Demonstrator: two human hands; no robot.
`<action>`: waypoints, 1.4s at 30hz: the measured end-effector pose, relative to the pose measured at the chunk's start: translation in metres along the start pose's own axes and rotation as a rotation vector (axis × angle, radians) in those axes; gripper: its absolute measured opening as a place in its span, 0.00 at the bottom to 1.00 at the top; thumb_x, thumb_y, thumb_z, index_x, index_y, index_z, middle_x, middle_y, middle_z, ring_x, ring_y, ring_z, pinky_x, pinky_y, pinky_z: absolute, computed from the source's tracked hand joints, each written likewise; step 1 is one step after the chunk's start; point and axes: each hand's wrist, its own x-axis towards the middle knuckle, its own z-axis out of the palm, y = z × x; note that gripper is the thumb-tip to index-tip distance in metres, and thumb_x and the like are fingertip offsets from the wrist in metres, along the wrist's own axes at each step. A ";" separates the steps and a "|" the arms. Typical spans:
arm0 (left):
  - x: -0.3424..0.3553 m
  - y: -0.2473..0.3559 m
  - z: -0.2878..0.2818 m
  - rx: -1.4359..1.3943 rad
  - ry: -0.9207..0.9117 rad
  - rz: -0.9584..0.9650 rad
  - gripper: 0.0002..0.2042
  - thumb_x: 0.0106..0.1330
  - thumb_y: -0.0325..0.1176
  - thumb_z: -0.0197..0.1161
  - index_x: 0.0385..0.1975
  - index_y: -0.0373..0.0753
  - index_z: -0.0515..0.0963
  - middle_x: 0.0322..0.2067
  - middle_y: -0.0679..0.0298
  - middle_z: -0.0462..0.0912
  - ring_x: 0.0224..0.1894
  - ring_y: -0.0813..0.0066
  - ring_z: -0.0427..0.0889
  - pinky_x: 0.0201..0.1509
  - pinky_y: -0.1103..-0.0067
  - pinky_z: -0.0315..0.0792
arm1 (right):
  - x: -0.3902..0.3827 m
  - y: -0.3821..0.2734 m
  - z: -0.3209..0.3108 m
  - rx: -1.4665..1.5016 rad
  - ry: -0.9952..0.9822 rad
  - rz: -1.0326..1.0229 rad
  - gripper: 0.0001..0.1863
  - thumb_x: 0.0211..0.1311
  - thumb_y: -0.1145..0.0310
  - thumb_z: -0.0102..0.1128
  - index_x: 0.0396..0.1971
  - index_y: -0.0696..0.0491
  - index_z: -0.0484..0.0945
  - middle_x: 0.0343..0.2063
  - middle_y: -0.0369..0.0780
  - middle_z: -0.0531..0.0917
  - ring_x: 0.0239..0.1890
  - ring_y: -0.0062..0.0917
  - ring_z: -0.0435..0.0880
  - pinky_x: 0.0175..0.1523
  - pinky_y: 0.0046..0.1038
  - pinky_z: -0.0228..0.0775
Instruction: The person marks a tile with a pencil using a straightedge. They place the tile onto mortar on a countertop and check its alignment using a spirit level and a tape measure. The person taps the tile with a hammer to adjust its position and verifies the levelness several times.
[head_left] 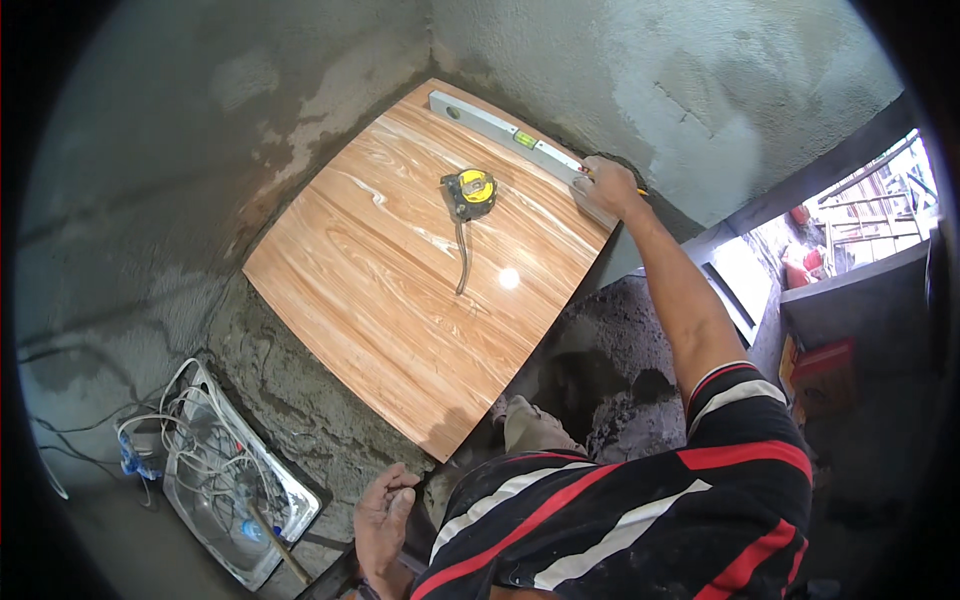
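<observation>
A wood-patterned square tile (400,250) lies in the corner between two rough cement walls. Along its far right edge runs a silver spirit level (485,122) with a green vial. My right hand (612,188) is closed at the level's near end, pinching a thin pencil (643,192) whose yellow end sticks out past the hand. On the tile rests a black and yellow tape measure (470,192), its strap trailing toward me. My left hand (382,520) is just off the tile's nearest corner, fingers loosely bent and apart, with nothing visible in it.
At lower left sits a white basin (290,490) with tangled cables (205,440) and a wooden handle (280,548). Rough mortar (290,365) borders the tile. My foot (535,428) is near its lower right edge. A red box (825,378) stands at right, below a bright opening.
</observation>
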 end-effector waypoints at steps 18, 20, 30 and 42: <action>-0.004 -0.030 -0.057 0.041 -0.400 0.005 0.21 0.69 0.24 0.67 0.62 0.34 0.77 0.48 0.58 0.87 0.49 0.76 0.83 0.56 0.77 0.76 | -0.278 0.029 0.005 0.162 0.455 0.381 0.21 0.67 0.49 0.66 0.46 0.52 0.85 0.38 0.49 0.88 0.43 0.44 0.88 0.49 0.39 0.78; -0.011 -0.037 -0.065 0.036 -0.459 -0.047 0.21 0.69 0.24 0.66 0.62 0.34 0.77 0.48 0.59 0.87 0.50 0.76 0.83 0.57 0.77 0.76 | -0.333 0.024 0.026 0.112 0.324 0.385 0.21 0.67 0.49 0.66 0.43 0.53 0.86 0.34 0.49 0.88 0.38 0.45 0.88 0.45 0.41 0.77; -0.035 -0.047 -0.093 0.053 -0.477 0.018 0.20 0.71 0.24 0.65 0.63 0.35 0.77 0.47 0.59 0.88 0.50 0.76 0.83 0.60 0.76 0.75 | -0.488 -0.015 0.099 0.043 -0.269 0.529 0.25 0.62 0.42 0.65 0.38 0.51 0.87 0.34 0.48 0.88 0.42 0.46 0.88 0.48 0.45 0.78; -0.041 -0.042 -0.084 0.063 -0.433 0.024 0.20 0.71 0.25 0.65 0.62 0.35 0.77 0.47 0.61 0.88 0.50 0.77 0.83 0.58 0.78 0.75 | -0.491 -0.008 0.114 0.135 -0.349 0.571 0.26 0.61 0.41 0.65 0.41 0.51 0.88 0.38 0.48 0.89 0.45 0.45 0.88 0.52 0.43 0.79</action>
